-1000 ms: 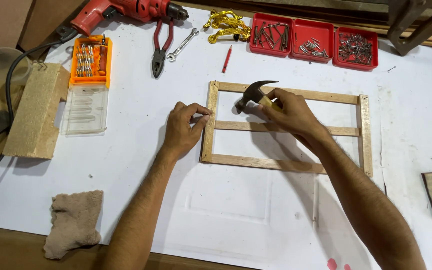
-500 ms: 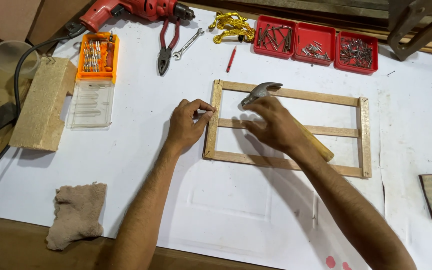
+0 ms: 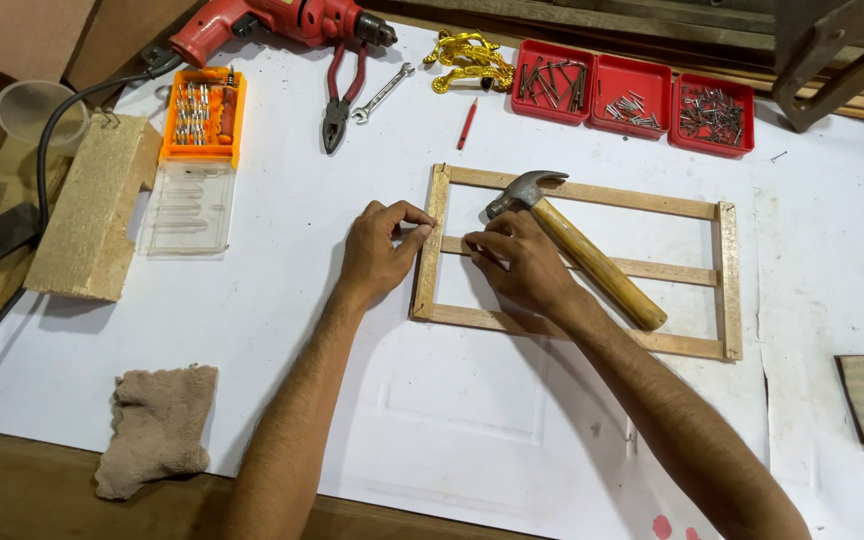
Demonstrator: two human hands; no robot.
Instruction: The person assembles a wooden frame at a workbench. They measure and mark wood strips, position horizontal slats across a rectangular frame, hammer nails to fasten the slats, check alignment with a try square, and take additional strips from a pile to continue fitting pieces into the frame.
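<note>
A rectangular wooden frame (image 3: 592, 195) with a middle rail (image 3: 672, 271) lies flat on the white-covered table. My left hand (image 3: 377, 255) pinches the frame's left upright where the middle rail meets it. My right hand (image 3: 522, 265) rests its fingertips on the left end of the middle rail, its fingers apart. A claw hammer (image 3: 592, 265) with a wooden handle lies across the frame beside my right hand, its head near the top rail. Neither hand grips it.
Three red trays of nails (image 3: 632, 95) stand at the back. A red drill (image 3: 272, 20), pliers (image 3: 337, 100), a spanner (image 3: 382, 92), a red pencil (image 3: 466, 123) and an orange bit case (image 3: 202, 115) lie at back left. A wood block (image 3: 92, 205) and cloth (image 3: 157, 425) sit left.
My right hand has let go of the hammer, which now lies across the frame, and its fingers have come down onto the middle rail. My left hand stays at the left upright.
</note>
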